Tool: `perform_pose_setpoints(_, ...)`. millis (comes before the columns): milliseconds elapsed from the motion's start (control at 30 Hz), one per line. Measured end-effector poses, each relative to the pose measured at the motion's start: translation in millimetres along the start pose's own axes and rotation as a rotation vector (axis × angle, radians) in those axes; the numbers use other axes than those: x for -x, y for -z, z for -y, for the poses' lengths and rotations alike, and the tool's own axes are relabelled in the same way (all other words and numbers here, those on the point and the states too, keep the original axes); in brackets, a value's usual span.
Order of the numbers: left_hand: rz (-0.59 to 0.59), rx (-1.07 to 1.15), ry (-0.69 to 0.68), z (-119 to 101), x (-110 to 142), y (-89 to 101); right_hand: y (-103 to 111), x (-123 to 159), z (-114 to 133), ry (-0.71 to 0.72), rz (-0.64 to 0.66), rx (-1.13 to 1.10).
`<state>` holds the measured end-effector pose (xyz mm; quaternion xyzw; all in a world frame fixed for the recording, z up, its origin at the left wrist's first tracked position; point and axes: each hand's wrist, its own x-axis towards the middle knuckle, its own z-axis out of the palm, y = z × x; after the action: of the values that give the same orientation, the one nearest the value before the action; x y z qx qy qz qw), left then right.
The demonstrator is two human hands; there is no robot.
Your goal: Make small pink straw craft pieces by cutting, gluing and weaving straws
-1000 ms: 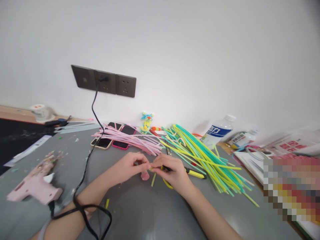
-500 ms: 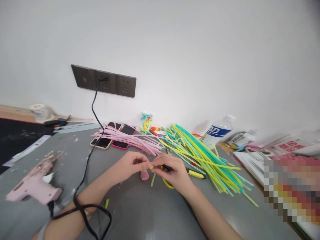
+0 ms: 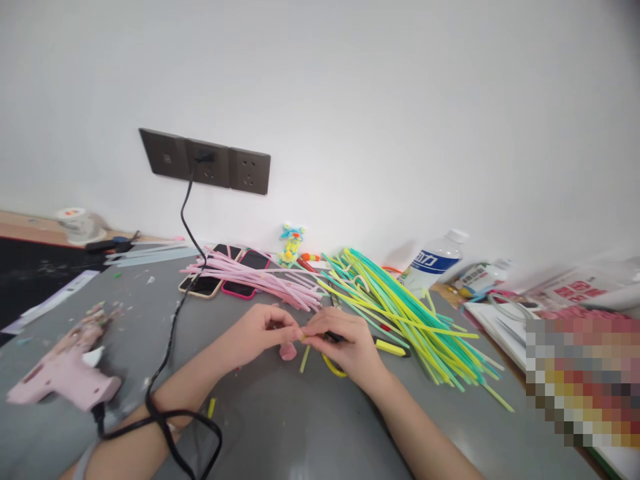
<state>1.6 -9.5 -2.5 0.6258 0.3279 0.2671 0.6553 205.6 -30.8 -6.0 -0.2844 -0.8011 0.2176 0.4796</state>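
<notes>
My left hand [image 3: 270,328] and my right hand [image 3: 346,337] meet fingertip to fingertip above the middle of the desk. Between them is a small yellowish piece [image 3: 303,337], mostly covered by the fingers; both hands pinch it. Just under my left fingers a small pink piece [image 3: 288,351] shows, and I cannot tell whether it is touched. A short yellow-green stem [image 3: 305,359] lies below the fingertips. Partly hidden beneath my right hand are scissors with black and yellow handles [image 3: 334,367]. To its right is a yellow and black tool [image 3: 391,347].
Pink stems [image 3: 265,283] lie over several phones [image 3: 203,287]. Green and yellow stems [image 3: 400,313] spread rightward near a bottle [image 3: 434,260]. A pink glue gun [image 3: 63,377] lies left, its black cord [image 3: 170,333] crossing my left forearm. A small colourful figure [image 3: 291,245] stands by the wall.
The view has shifted very slightly. The small yellowish piece is more covered by my fingertips now; both hands otherwise keep their places.
</notes>
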Motion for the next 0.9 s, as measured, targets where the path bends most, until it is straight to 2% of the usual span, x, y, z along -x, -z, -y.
perform_pose_setpoints(167,-0.024,0.041,-0.015,-4.7,0.2,-3.5,0.3,-1.4,3.4,-0.040,-0.021,-0.001)
perform_pose_setpoints(300,-0.059,-0.013,-0.014,-8.4,1.0,-2.1,0.2,-1.3,3.6,-0.050,-0.017,0.035)
perform_pose_setpoints(567,-0.376,-0.138,-0.044,-10.1,0.5,21.5,-1.4,2.5,-1.2,-0.051,0.053,0.188)
perform_pose_setpoints(767,-0.476,-0.430,-0.187,-6.3,-4.2,34.0,-2.1,4.0,-10.0,-0.168,0.115,0.229)
perform_pose_setpoints(900,-0.487,-0.628,-0.131,2.7,-3.9,41.4,-2.5,4.5,-13.0,-0.218,0.162,0.287)
